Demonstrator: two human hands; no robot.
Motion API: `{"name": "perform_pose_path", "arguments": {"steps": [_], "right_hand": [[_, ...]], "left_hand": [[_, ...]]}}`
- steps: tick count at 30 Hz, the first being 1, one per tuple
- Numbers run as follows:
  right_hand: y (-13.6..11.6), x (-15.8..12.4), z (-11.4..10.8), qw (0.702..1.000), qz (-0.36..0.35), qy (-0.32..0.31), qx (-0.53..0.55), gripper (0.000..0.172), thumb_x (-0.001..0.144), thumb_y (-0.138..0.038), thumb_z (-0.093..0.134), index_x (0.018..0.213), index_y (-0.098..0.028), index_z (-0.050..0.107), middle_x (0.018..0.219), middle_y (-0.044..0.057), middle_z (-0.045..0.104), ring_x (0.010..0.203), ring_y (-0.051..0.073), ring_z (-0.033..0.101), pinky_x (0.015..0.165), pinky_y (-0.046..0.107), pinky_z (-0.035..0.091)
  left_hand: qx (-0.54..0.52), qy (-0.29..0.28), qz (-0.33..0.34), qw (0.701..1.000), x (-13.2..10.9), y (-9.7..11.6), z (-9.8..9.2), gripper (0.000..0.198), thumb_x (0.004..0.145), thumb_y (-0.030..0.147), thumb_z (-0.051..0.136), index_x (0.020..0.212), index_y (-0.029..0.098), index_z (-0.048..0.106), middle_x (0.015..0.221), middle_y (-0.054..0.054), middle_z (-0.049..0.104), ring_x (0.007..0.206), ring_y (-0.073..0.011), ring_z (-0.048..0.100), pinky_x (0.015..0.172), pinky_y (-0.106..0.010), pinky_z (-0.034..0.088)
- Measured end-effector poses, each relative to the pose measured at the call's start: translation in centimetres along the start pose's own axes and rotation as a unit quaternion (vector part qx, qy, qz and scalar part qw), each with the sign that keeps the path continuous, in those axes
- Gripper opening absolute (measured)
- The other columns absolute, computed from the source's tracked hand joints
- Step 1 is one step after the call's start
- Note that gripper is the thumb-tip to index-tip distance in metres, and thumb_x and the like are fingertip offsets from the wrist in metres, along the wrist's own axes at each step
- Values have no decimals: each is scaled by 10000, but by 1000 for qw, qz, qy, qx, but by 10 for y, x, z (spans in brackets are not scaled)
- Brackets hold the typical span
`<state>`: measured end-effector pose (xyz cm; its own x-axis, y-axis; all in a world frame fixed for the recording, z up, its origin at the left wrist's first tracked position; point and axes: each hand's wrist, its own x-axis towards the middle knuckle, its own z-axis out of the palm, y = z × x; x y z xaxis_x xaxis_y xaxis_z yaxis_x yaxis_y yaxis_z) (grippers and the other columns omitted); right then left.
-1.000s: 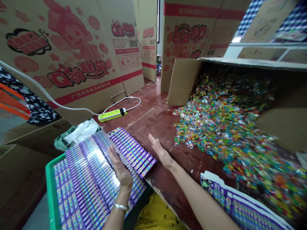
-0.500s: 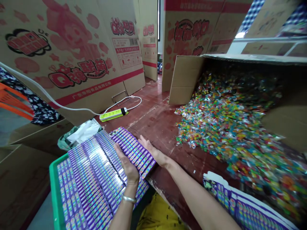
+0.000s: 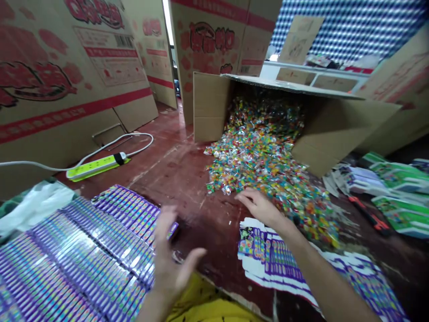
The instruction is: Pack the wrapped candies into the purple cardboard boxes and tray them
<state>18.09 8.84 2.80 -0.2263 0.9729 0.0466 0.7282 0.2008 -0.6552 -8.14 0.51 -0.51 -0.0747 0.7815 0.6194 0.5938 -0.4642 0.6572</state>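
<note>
My left hand hangs over the table's front edge, thumb and fingers spread, slightly blurred and holding nothing. Beside it, small purple boxes stand in tight rows, with one further row of purple boxes on the table at their far side. My right hand reaches to the near edge of a heap of clear packets of colourful candy, fingers loosely stretched and nothing visible in them. Under the right forearm lie flat, unfolded purple cartons, fanned out in overlapping stacks.
A cardboard box lies on its side, spilling the packets. A yellow-green power strip with a white cable sits at the left. Printed cartons stand behind. Red-handled pliers or cutters and green packages are at the right.
Both hands have left the row of purple boxes, which now rests on the table. My right hand has moved right to the candy packets. The view has turned right.
</note>
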Motion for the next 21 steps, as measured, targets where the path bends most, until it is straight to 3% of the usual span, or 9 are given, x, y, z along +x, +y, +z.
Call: {"name": "perform_pose_path", "arguments": {"steps": [2,3,5,9,12,15,18,19,21], "right_hand": [[24,-24,-9,999,21,3,-50,340,961,-330,470,837,-198,758,844,61,689,838,220,617,818,360,460],[33,-35,-9,997,25,1,-69,330,955,-313,478,832,-201,763,856,66,687,854,223,613,824,361,458],[43,-50,-5,995,26,-4,-95,319,954,-290,480,855,-213,774,902,73,685,911,227,607,851,365,456],[48,-64,3,993,14,-3,-114,300,963,-286,473,1027,-250,763,1029,73,677,1015,235,585,913,385,464],[48,-68,4,993,3,15,-113,295,952,-295,503,1143,-267,726,1190,87,651,1136,263,540,984,436,446],[46,-73,2,996,-29,56,-68,245,918,-279,565,1092,-266,736,1216,83,657,1187,281,519,1022,469,427],[36,-82,-4,992,2,87,87,161,923,-293,569,939,-240,720,954,55,708,921,238,639,848,393,524],[31,-84,-5,985,27,83,150,155,926,-314,569,905,-233,700,840,33,693,778,211,648,740,353,540],[20,-88,-8,963,65,63,255,157,915,-355,591,865,-226,668,701,-8,635,586,166,610,581,293,514]], "left_hand": [[12,-168,47,985,-16,12,31,939,780,501,718,1531,289,195,1560,-125,353,1469,-375,234,1197,-582,205],[25,-225,60,972,-23,15,47,970,784,495,721,1543,268,162,1576,-147,324,1481,-379,195,1190,-599,198],[47,-285,63,955,-34,16,72,1013,789,496,717,1557,235,109,1596,-179,280,1490,-387,147,1172,-622,207],[69,-320,49,944,-43,11,96,1111,745,466,762,1563,238,46,1590,-206,283,1480,-410,157,1142,-651,232],[65,-329,30,942,-45,10,98,1124,725,429,782,1562,242,56,1587,-214,284,1479,-415,158,1136,-659,236],[31,-315,-6,949,-44,16,95,1049,704,380,804,1538,242,184,1574,-204,315,1478,-412,171,1137,-662,227],[-81,-293,-92,948,-35,27,87,688,695,376,818,1298,234,519,1500,-181,439,1433,-402,307,1124,-591,298],[-144,-299,-142,933,-30,31,83,507,720,390,800,1152,228,591,1417,-168,530,1364,-385,423,1079,-537,375],[-282,-336,-256,861,-19,38,73,279,796,431,730,919,209,615,1119,-116,694,1080,-301,642,884,-394,509]]}}
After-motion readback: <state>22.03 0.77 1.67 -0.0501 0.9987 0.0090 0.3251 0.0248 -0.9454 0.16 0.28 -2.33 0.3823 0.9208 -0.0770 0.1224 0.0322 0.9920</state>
